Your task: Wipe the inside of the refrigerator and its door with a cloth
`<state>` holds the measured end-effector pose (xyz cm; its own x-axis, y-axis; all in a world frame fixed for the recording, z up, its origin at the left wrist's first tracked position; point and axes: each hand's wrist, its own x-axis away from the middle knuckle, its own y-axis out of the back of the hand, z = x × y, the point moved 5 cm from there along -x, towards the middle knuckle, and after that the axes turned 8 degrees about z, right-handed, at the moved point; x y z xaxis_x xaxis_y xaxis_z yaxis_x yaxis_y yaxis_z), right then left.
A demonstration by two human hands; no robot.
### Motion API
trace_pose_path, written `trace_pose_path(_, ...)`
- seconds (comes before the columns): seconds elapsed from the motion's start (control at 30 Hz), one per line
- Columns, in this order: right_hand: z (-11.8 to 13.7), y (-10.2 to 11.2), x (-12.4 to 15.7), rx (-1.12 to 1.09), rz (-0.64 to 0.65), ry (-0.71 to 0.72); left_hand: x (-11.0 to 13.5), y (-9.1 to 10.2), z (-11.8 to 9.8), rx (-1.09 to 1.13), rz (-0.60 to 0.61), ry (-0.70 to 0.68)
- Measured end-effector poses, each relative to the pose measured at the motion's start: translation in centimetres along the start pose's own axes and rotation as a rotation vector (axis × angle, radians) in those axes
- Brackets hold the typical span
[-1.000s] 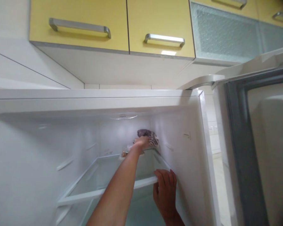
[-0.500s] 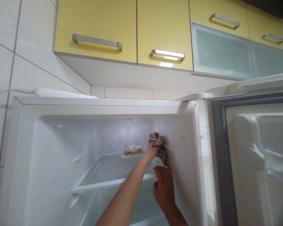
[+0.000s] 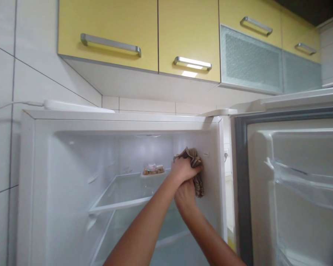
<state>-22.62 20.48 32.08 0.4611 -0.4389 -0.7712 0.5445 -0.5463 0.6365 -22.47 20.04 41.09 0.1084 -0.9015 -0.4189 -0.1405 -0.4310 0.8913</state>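
A: What is carried at the left, by the glass shelf (image 3: 127, 190)?

B: A small food tray (image 3: 153, 171) is set near the back edge, with wrapped contents that cannot be identified.

A: And farther right?

B: The left hand (image 3: 183, 168) is closed on a patterned brown cloth (image 3: 195, 157), which is held up above the shelf's right side. The right hand (image 3: 185, 192) is placed just below; its fingers are hidden, so whether its grip is closed cannot be told. The shelf's front right corner is covered by the hands.

A: How is the cloth turned?

B: It is bunched above and to the right of the left grip, its long axis slanted steeply down to the right. The hanging lower end is neared most by the right hand.

A: Is the right inner wall (image 3: 212, 192) touched?

B: That cannot be told; the cloth is seen just beside it. Rightmost, the refrigerator door (image 3: 262, 192) is swung open.
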Motion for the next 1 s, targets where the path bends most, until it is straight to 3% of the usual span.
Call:
trace_pose_path(0.13,-3.3,-1.4,-3.0,0.085,0.049,-0.068,0.0,1.1,1.7,-0.049,-0.032,-0.02)
trace_pose_path(0.23,-4.8,-2.6,-3.8,0.17,0.073,-0.002,2.2,1.5,5.0,-0.076,-0.088,0.041)
trace_pose_path(0.33,-5.1,-3.3,-5.1,0.221,0.058,0.05,6.9,1.8,10.2,-0.168,-0.159,0.187)
trace_pose_path(0.43,-5.1,-4.0,-7.4,0.255,0.002,0.043,12.9,2.2,15.9,-0.469,-0.258,0.404)
trace_pose_path(0.5,-5.0,-5.7,-9.4,0.317,0.032,0.07,16.2,2.1,18.9,-0.555,-0.293,0.495)
trace_pose_path(0.57,-4.9,-8.2,-11.2,0.373,0.104,0.123,18.4,1.6,20.8,-0.606,-0.305,0.497)
trace_pose_path(0.7,-4.9,-13.8,-14.2,0.375,0.223,0.247,20.0,0.1,22.6,-0.62,-0.325,0.403)
trace_pose_path(0.8,-4.8,-16.8,-15.7,0.339,0.286,0.343,20.2,-0.6,23.3,-0.607,-0.346,0.365)
trace_pose_path(1.0,-4.8,-18.2,-17.4,0.273,0.328,0.373,20.5,-0.7,23.8,-0.583,-0.385,0.362)
